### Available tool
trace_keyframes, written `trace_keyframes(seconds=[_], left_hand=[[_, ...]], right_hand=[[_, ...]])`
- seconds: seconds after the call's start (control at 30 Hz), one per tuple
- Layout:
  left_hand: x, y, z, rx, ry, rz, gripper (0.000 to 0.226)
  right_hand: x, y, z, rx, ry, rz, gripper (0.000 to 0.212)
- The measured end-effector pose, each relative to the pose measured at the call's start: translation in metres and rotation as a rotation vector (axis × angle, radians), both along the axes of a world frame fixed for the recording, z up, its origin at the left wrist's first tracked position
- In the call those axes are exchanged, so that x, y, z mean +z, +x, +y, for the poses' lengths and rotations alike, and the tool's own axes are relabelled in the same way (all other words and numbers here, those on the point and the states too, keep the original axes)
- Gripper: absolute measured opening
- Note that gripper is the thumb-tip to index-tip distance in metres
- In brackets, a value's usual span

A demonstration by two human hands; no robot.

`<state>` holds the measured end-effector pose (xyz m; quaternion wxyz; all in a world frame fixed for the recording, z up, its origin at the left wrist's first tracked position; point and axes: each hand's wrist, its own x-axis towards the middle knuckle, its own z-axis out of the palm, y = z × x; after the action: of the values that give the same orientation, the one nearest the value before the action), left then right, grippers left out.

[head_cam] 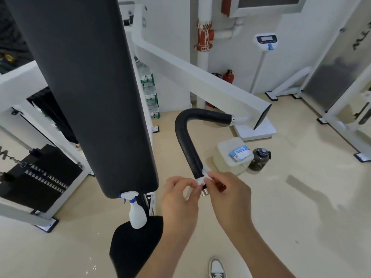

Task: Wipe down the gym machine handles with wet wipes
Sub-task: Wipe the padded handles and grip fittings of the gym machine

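Observation:
A black curved machine handle (185, 141) bends down from a white arm (200, 75) toward me and ends in a metal cap (205, 192). A white wet wipe (201, 178) is wrapped around the handle's lower end, just above the cap. My left hand (178, 194) pinches the wipe from the left, and my right hand (226, 192) pinches it from the right. Both sets of fingertips meet at the wipe. A pack of wet wipes (240, 153) lies on a white container (228, 155) on the floor behind the handle.
A tall black back pad (90, 87) stands at my left, with a white spray bottle (136, 211) on the black seat (136, 243) below it. A dark water jug (259, 159) stands beside the container. A weight stack (40, 177) is at far left, a white scale (259, 127) behind.

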<state>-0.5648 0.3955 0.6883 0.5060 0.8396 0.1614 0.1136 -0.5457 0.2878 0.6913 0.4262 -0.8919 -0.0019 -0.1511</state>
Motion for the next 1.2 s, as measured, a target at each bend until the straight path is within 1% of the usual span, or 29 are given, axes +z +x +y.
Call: trace_keyframes(seconds=[0.07, 0.1, 0.17, 0.23, 0.27, 0.3, 0.33, 0.37, 0.4, 0.43, 0.47, 0.53, 0.57, 0.6, 0.67, 0.7, 0.8, 0.83, 0.87, 0.9, 0.97, 1.0, 1.07, 1.13, 1.2], left_hand=[[0.003, -0.001, -0.003, -0.062, 0.023, -0.043, 0.021], [0.005, -0.002, -0.004, -0.099, 0.041, -0.070, 0.026], [0.004, -0.006, -0.003, -0.155, 0.138, -0.159, 0.030], [0.000, -0.007, 0.000, -0.197, 0.245, -0.244, 0.028], [-0.002, -0.006, 0.002, -0.199, 0.266, -0.263, 0.027], [-0.003, -0.005, 0.004, -0.173, 0.251, -0.253, 0.026], [-0.004, -0.003, 0.004, -0.133, 0.195, -0.232, 0.025], [-0.004, -0.001, 0.004, -0.100, 0.162, -0.203, 0.024], [-0.005, 0.000, 0.004, -0.098, 0.178, -0.210, 0.022], [-0.006, -0.001, 0.004, -0.139, 0.254, -0.253, 0.018], [-0.009, -0.003, 0.005, -0.204, 0.341, -0.318, 0.014], [-0.017, -0.006, 0.009, -0.325, 0.471, -0.404, 0.010], [-0.018, -0.006, 0.010, -0.339, 0.477, -0.396, 0.008], [-0.018, -0.005, 0.012, -0.310, 0.437, -0.359, 0.007], [-0.018, -0.002, 0.012, -0.222, 0.333, -0.266, 0.009], [-0.018, -0.001, 0.011, -0.208, 0.330, -0.263, 0.011], [-0.025, -0.005, 0.011, -0.258, 0.516, -0.392, 0.011], [-0.026, -0.007, 0.011, -0.258, 0.559, -0.406, 0.011], [-0.025, -0.008, 0.011, -0.239, 0.560, -0.389, 0.011], [-0.024, -0.009, 0.010, -0.210, 0.509, -0.344, 0.012], [-0.018, -0.009, 0.004, -0.139, 0.295, -0.234, 0.016], [-0.015, -0.009, 0.000, -0.104, 0.180, -0.187, 0.017], [-0.012, -0.009, -0.005, -0.030, 0.004, -0.115, 0.016], [-0.009, -0.012, -0.010, 0.012, -0.121, -0.065, 0.011], [-0.007, -0.013, -0.014, 0.041, -0.169, -0.053, 0.008]], right_hand=[[-0.002, -0.003, 0.000, 0.012, -0.102, -0.052, 0.009], [-0.004, -0.007, -0.001, 0.016, -0.166, -0.071, 0.016], [-0.010, -0.016, -0.004, 0.034, -0.272, -0.088, 0.028], [-0.012, -0.019, -0.008, 0.070, -0.303, -0.078, 0.033], [-0.010, -0.015, -0.009, 0.080, -0.299, -0.063, 0.033], [-0.006, -0.009, -0.010, 0.089, -0.279, -0.029, 0.032], [-0.002, -0.002, -0.012, 0.103, -0.230, 0.033, 0.029], [0.004, 0.006, -0.013, 0.119, -0.148, 0.106, 0.024], [0.009, 0.010, -0.015, 0.133, -0.061, 0.165, 0.018], [0.011, 0.011, -0.016, 0.139, -0.006, 0.186, 0.014], [0.012, 0.008, -0.016, 0.132, -0.017, 0.158, 0.013], [0.007, -0.005, -0.016, 0.124, -0.128, 0.055, 0.014], [0.005, -0.010, -0.014, 0.129, -0.155, 0.018, 0.013], [0.004, -0.011, -0.013, 0.135, -0.153, 0.008, 0.010], [0.007, 0.000, -0.012, 0.157, -0.098, 0.009, 0.008], [0.008, 0.008, -0.011, 0.171, -0.055, 0.013, 0.009], [0.009, 0.011, -0.012, 0.185, 0.065, 0.029, 0.010], [0.008, 0.006, -0.014, 0.175, 0.096, 0.045, 0.009], [0.008, 0.001, -0.015, 0.171, 0.126, 0.073, 0.010], [0.008, -0.001, -0.017, 0.166, 0.154, 0.107, 0.013], [0.012, 0.008, -0.015, 0.146, 0.216, 0.186, 0.023], [0.013, 0.016, -0.013, 0.134, 0.262, 0.228, 0.024], [0.017, 0.024, -0.011, 0.133, 0.330, 0.294, 0.015], [0.018, 0.017, -0.015, 0.164, 0.268, 0.277, 0.010], [0.021, 0.006, -0.020, 0.220, 0.151, 0.238, 0.010]])
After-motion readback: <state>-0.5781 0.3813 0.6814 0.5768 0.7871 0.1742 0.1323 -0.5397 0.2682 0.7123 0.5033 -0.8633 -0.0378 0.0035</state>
